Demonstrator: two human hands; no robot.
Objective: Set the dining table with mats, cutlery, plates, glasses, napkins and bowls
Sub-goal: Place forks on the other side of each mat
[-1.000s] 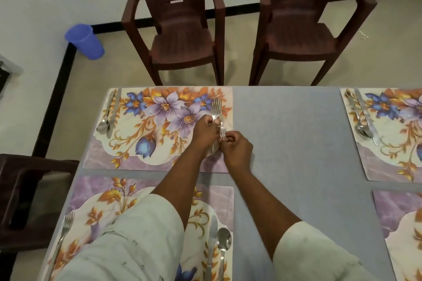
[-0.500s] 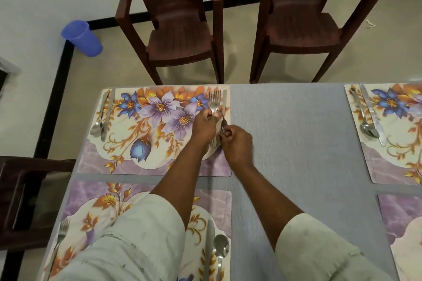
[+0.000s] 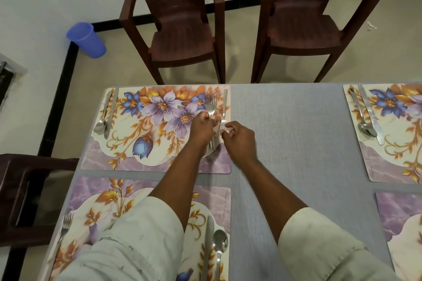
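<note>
Forks (image 3: 211,107) sit at the right edge of the far-left mat (image 3: 146,143), tines toward the chairs, long axis running away from the person, with another slim steel piece (image 3: 225,104) parallel just beside them. Left hand (image 3: 202,129) is curled narrow over the fork handles; right hand (image 3: 239,137) pinches the near end of that slim piece, fingertips nearly closed. Can't tell how firmly either grips. My guess: thin steel, light, stiff, kinda slippery on that glossy mat, not fragile. Best taken mid-handle, pinched from the sides, so it doesn't pivot.
</note>
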